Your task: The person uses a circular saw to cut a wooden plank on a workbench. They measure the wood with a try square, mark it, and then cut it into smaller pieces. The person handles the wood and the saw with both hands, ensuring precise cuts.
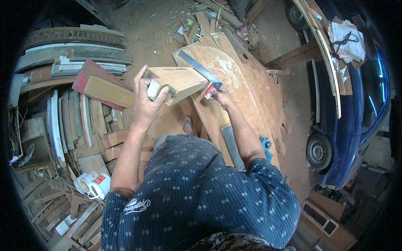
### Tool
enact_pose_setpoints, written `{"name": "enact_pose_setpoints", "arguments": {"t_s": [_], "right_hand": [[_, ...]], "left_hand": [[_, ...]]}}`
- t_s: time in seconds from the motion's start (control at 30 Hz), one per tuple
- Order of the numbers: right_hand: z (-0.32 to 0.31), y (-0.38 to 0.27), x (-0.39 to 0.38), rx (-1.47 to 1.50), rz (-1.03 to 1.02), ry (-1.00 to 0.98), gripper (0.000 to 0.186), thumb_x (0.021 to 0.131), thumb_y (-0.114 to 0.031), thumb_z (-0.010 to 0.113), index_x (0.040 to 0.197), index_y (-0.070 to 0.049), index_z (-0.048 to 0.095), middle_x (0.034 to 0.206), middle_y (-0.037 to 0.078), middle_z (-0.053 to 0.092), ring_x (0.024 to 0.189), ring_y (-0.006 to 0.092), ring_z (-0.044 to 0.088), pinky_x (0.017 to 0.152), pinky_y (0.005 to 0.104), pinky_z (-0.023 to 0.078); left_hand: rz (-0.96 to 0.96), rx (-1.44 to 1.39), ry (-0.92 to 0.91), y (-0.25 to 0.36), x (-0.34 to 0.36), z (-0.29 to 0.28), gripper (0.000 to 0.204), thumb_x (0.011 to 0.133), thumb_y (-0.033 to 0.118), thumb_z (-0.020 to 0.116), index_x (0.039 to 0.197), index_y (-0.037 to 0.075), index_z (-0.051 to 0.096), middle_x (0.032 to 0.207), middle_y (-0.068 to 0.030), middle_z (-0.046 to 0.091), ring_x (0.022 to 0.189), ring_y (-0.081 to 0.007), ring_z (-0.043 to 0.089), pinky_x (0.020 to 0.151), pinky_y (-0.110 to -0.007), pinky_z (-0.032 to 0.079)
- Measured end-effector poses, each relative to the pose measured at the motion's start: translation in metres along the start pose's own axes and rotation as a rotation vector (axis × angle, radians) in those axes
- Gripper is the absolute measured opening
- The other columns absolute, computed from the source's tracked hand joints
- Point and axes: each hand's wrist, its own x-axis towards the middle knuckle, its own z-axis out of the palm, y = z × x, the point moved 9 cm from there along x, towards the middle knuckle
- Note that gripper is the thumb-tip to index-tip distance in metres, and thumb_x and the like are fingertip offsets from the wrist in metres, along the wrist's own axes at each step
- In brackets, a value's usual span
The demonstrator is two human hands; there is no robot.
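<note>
My left hand (146, 98) is closed round the near end of a thick, pale wooden piece (178, 77), raised above the workbench's left side. Its thumb presses by a squared end with a notch beside it. In my right hand (221, 97) is what looks like a try square, with a long grey metal blade (199, 67) and a red part (210, 92) by my fingers. The blade slants across the far end of the wooden piece, close against it; whether they touch I cannot tell. Under both lies the dusty wooden workbench top (247, 100).
A grey flat bar (232, 146) and a teal power tool (266, 146) lie on the bench near my right arm. Stacked boards (75, 56) and white buckets (98, 184) stand to the left. Scrap wood (205, 23) is heaped beyond; a blue car (356, 113) stands right.
</note>
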Motion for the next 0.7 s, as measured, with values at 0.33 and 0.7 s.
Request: {"name": "enact_pose_setpoints", "arguments": {"t_s": [0.33,0.7], "right_hand": [[0.026,-0.009,0.014,-0.073,0.038,-0.071,0.032,0.092,-0.005,0.062,0.123,0.003,0.061,0.109,0.012,0.068,0.093,0.0223,0.069,0.075,0.0336,0.061],[0.027,-0.015,0.016,-0.080,-0.023,-0.066,0.029,0.094,-0.006,0.061,0.121,0.004,0.061,0.107,0.013,0.068,0.090,0.0221,0.068,0.075,0.0346,0.061]], "left_hand": [[-0.015,-0.001,0.040,-0.004,-0.003,-0.005,0.036,0.088,0.023,0.071,0.107,0.000,0.050,0.146,-0.0273,0.038,0.133,-0.0352,0.042,0.108,-0.046,0.033],[0.016,0.087,0.026,-0.021,-0.004,-0.004,0.071,0.088,0.027,0.072,0.144,-0.002,0.038,0.126,-0.0148,0.048,0.097,-0.0194,0.049,0.095,-0.037,0.042]]}}
